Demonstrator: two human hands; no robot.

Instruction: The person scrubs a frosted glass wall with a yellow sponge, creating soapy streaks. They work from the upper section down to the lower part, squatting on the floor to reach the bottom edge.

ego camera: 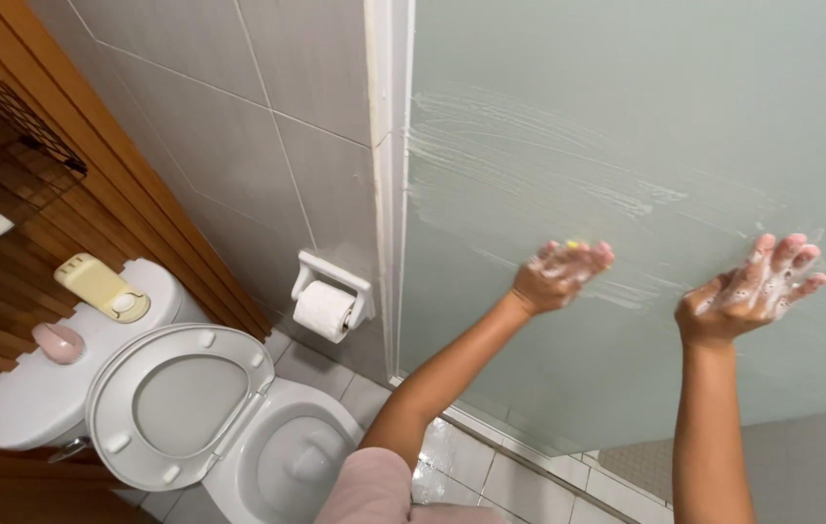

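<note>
Glass: the big frosted pale green glass shower panel [646, 126] stands upright on the right, fixed against the white frame strip [388, 175] at its left edge. Both hands work on it.
Soap marks: white soapy streaks [529, 175] run across the upper left part of the glass.
Left hand: the left hand [558, 275] is up against the glass, fingers curled a little and covered in white foam. A tiny yellow bit shows at its fingertips; I cannot tell what it is.
Right hand: the right hand [752, 288] is spread wide with its fingers apart, foamy too, flat against or very near the glass. It grips nothing.
How the glass feels: I think it is hard, stiff and heavy, and it can break. Wet soap likely makes it very slippery. It has no handle in view, so flat palms are the way to touch it.
Nearby: a white toilet with its lid up [228, 427] sits at the lower left, with a white toilet paper roll [325, 309] on the grey tiled wall [238, 126].
Hard to see: the glass is cut off at the top and right edges. What is behind it is blurry. The palms face away.
</note>
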